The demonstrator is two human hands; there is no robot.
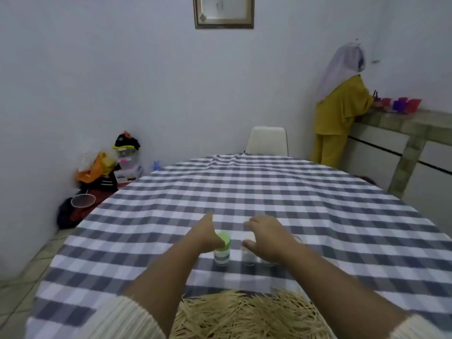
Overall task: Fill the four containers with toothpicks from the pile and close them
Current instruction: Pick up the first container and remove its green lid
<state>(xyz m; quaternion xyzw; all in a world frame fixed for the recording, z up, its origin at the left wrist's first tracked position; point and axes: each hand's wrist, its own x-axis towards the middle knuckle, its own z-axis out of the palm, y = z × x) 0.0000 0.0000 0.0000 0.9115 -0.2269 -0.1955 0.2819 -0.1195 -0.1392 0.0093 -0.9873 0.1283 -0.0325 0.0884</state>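
A large pile of toothpicks (244,316) lies at the near edge of the table, between my forearms. Beyond it stands a small clear container with a green lid (222,250). My left hand (208,233) stretches forward with its thumb side against that lid, and its fingers are not wrapped around it. Right of this container stands a clear open container (249,256). At least one more clear container (269,261) is mostly hidden under my right wrist. My right hand (265,237) hovers over them with the fingers spread and holds nothing. The view is motion-blurred.
A grey-and-white checked cloth (269,192) covers the round table. A white chair (267,140) stands at its far side. A person in yellow (340,113) works at a counter on the right. Bags and clutter (102,174) lie on the floor at the left.
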